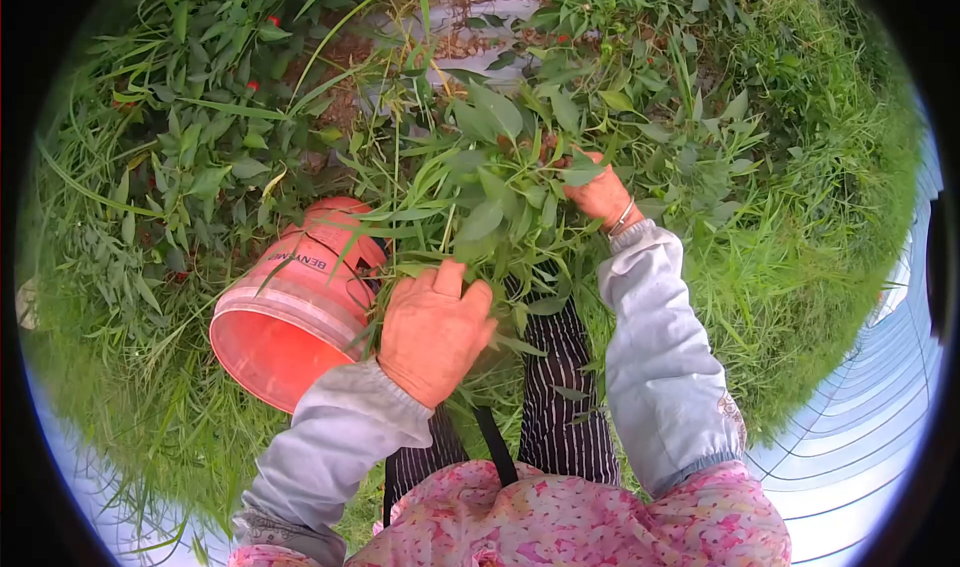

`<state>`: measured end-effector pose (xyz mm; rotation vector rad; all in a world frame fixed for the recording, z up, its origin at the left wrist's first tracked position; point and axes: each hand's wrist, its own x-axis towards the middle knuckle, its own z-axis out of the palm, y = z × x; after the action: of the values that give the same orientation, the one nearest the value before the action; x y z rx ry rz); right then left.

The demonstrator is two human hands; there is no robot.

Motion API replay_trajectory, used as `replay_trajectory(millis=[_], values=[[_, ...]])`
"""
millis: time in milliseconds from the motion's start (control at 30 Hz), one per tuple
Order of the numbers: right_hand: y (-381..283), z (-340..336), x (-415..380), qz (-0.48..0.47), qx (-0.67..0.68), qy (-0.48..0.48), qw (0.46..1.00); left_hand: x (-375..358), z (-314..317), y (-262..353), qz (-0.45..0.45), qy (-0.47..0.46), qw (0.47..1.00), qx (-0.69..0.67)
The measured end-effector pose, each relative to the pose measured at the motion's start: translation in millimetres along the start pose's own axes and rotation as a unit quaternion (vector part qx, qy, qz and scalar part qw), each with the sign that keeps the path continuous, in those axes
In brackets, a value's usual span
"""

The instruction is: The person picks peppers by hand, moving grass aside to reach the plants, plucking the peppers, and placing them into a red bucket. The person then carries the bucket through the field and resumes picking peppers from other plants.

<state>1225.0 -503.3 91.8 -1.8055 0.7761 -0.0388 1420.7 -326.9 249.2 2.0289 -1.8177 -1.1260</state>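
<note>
While the person leans over the leafy plant [490, 207], both hands operate at its foliage, directly in front of the body. The right hand [603, 192] enters the plant's right side; leaves cover part of the fingers, so whether they grip a stem cannot be determined. A thin bracelet [622, 215] encircles that wrist. The left hand [437, 332] is positioned at the lower left edge of the plant, fingers bent, knuckles up; motion blur and the angle hide the fingertips, and its grip cannot be determined either. Just beside the left hand, on its outer side, the pink bucket [295, 292] sits tilted among the grass [180, 397], its mouth directed toward the person's side and dark lettering on its wall. Small red fruits [252, 85] show in the foliage beyond the bucket. Grey sleeves [655, 347] cover both forearms.
</note>
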Motion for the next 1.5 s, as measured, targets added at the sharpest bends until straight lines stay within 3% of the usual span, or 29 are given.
replay_trajectory(millis=[67, 133, 200, 233, 300, 367, 467, 500, 567, 600, 667, 733, 800, 900, 1000, 1067, 1200, 1233, 1267, 1333, 1500], values=[[-2, -3, -2, -0.042, -0.060, -0.003, 0.997, -3, 1, -1, -0.002, -0.012, 0.999, -0.035], [-11, -1, -4, 0.029, 0.043, 0.001, 0.999, -16, 0, 4, -0.062, -0.047, 0.993, -0.091], [-18, -3, -3, -0.040, -0.003, -0.021, 0.999, -24, 1, 4, -0.105, -0.045, 0.981, -0.160], [-13, 4, -4, -0.022, 0.115, -0.013, 0.993, -27, -1, 1, -0.125, -0.057, 0.969, -0.205], [-8, 8, -3, -0.045, 0.071, -0.024, 0.996, -30, -4, 0, -0.173, -0.089, 0.933, -0.303], [-5, 7, -4, -0.051, 0.043, -0.017, 0.998, -32, -6, 0, -0.227, -0.127, 0.877, -0.405], [-5, 1, -3, -0.041, 0.031, 0.029, 0.998, -61, -3, 2, -0.284, -0.306, 0.689, -0.593], [-10, -6, -1, -0.101, -0.084, 0.027, 0.991, -68, -2, 2, -0.275, -0.281, 0.695, -0.602], [-22, -6, -2, -0.030, -0.005, 0.011, 0.999, -70, -14, -14, -0.330, -0.204, 0.637, -0.667], [-24, -7, -4, -0.026, -0.029, -0.004, 0.999, -67, -22, -23, -0.353, -0.163, 0.603, -0.697], [-20, -7, -7, -0.023, -0.001, -0.033, 0.999, -60, -34, -48, -0.300, -0.031, 0.646, -0.701], [-3, 2, -11, 0.002, 0.127, -0.046, 0.991, -32, -58, -63, -0.237, 0.104, 0.658, -0.707], [10, 11, -12, 0.053, 0.279, -0.035, 0.958, -2, -72, -75, -0.185, 0.165, 0.683, -0.687], [-1, 7, -13, -0.059, 0.183, -0.028, 0.981, 38, -69, -80, -0.191, 0.103, 0.687, -0.694], [-8, 1, -10, -0.102, 0.054, -0.019, 0.993, 73, -49, -75, -0.199, -0.009, 0.789, -0.581], [-10, -1, -10, -0.130, 0.012, -0.014, 0.991, 91, -30, -69, -0.126, -0.029, 0.818, -0.561], [-11, 0, -7, -0.111, 0.100, -0.034, 0.988, 114, -6, -74, 0.035, -0.106, 0.865, -0.490], [-3, 6, -8, -0.069, 0.169, -0.033, 0.983, 117, -9, -70, 0.069, -0.137, 0.900, -0.407], [4, 12, -8, -0.028, 0.237, -0.027, 0.971, 116, -10, -63, 0.065, -0.144, 0.904, -0.398], [-8, 3, -6, -0.110, 0.064, -0.028, 0.991, 116, -6, -60, 0.111, -0.154, 0.929, -0.317], [-2, 9, -10, -0.076, 0.069, -0.033, 0.994, 117, 1, -52, 0.149, -0.135, 0.970, -0.141]])
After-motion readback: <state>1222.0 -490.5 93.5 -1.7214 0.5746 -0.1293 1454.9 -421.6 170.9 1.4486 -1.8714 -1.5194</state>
